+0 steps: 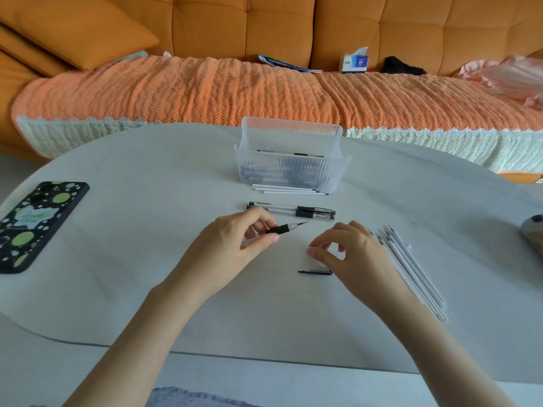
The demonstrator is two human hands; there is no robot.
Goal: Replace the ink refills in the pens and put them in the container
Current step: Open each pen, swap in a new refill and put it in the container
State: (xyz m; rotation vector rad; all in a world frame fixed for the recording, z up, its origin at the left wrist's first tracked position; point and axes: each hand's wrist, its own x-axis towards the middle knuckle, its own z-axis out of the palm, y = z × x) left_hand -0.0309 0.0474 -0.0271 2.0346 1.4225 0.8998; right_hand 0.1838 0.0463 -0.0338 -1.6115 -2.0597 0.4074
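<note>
The left hand (235, 239) pinches an uncapped pen (283, 229) above the white worktop (147, 289). The right hand (352, 254) curls over a pen cap (316, 271); grip unclear. A clear container (291, 168) stands behind, pens inside.

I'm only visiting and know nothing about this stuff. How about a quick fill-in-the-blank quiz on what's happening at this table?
1. The ____ hand grips a pen with its tip bare.
2. ____ capped pens lie between that hand and the clear container.
3. The sofa behind the table is ____.
Missing words: left; two; orange.
</note>
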